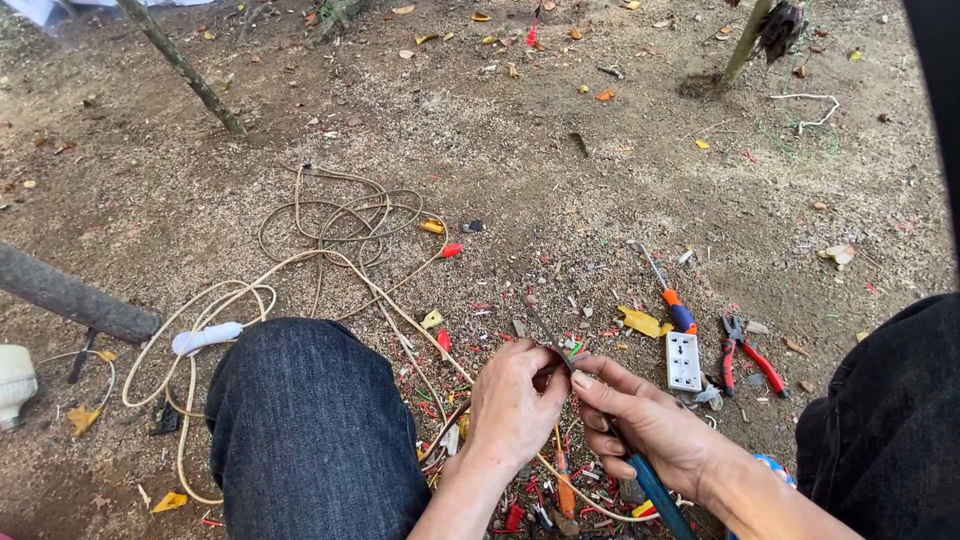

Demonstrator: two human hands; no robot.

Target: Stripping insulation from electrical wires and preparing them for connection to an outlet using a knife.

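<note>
Dark denim covers the left knee (310, 430), nearest the lens, above bare dirt ground (560, 150) strewn with red wire scraps. Beige cable (330, 225) loops across the ground beyond the knee. Between the knees, the left hand (512, 405) has its fingers pinched shut on a thin wire end (572, 352), and the right hand (645, 420) wraps closed around blue-handled pliers (655, 490), their jaws at that wire. Just beyond lie a white socket (684, 361), red-handled pliers (750, 355) and an orange-handled screwdriver (672, 300).

Your right hand (650, 425) grips a glossy blue plastic tool handle (655, 495); beside it lie red rubbery-handled metal pliers (748, 355), a smooth white plastic socket (684, 361), and matt beige cable (330, 225) on rough, gritty soil (560, 160).
</note>
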